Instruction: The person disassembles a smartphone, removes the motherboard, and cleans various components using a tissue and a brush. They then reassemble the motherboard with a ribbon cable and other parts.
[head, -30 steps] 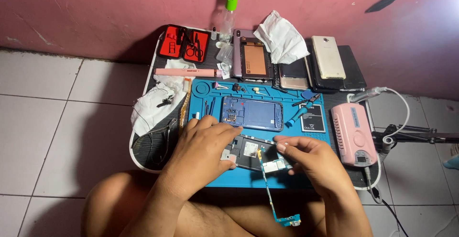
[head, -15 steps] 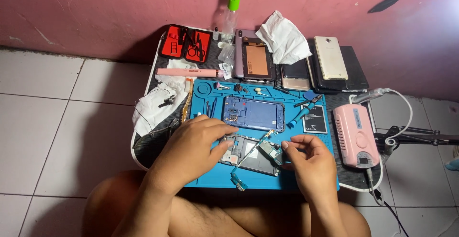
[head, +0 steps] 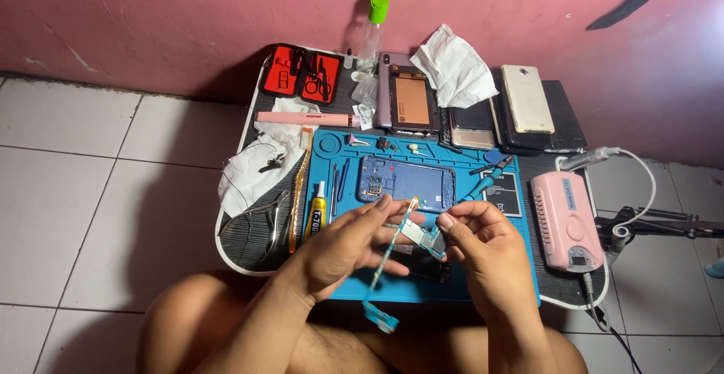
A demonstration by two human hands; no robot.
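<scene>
Two hands [head: 422, 242] on circuit board [head: 424, 237]

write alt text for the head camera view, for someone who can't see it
Two bare hands, the left hand and right hand, hold a small phone circuit board with a dangling flex cable above a blue repair mat on a low table. An opened blue phone frame, tools, tissues and other phones lie around, a pink device at right.
</scene>
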